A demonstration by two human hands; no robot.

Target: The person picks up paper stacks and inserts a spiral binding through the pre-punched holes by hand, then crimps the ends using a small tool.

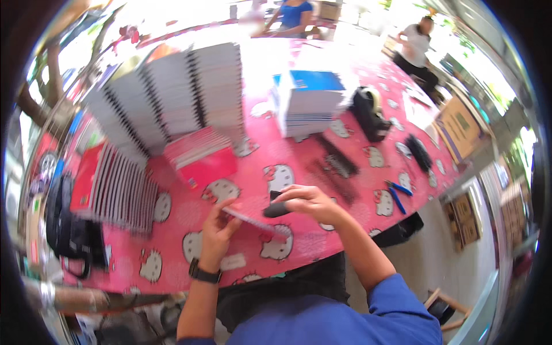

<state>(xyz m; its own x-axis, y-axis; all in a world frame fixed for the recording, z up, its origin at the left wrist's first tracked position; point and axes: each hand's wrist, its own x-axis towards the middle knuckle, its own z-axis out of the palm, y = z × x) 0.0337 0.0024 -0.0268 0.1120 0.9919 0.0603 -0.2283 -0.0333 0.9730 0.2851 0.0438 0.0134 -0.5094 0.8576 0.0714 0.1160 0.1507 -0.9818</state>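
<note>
My left hand [216,229], with a dark watch on the wrist, pinches the upper end of a thin, pale flat piece [253,222]. That piece appears nearly edge-on and slants down to the right, a little blurred. Across from it my right hand [309,203] is closed around a black object with a rounded end [277,210]; the fingers cover part of it, so its kind is unclear. A small gap separates the black object from the flat piece. Both hands are above a pink table cover [190,221] with a cat-face print.
Tall stacks of spiral-bound notebooks [215,69] stand back left, red notebooks [207,164] before them. A blue-covered stack [310,103], tape dispenser [369,115], black coils [339,158] and blue-handled pliers [397,196] lie rightward. A black bag [60,218] sits left. Two people are beyond.
</note>
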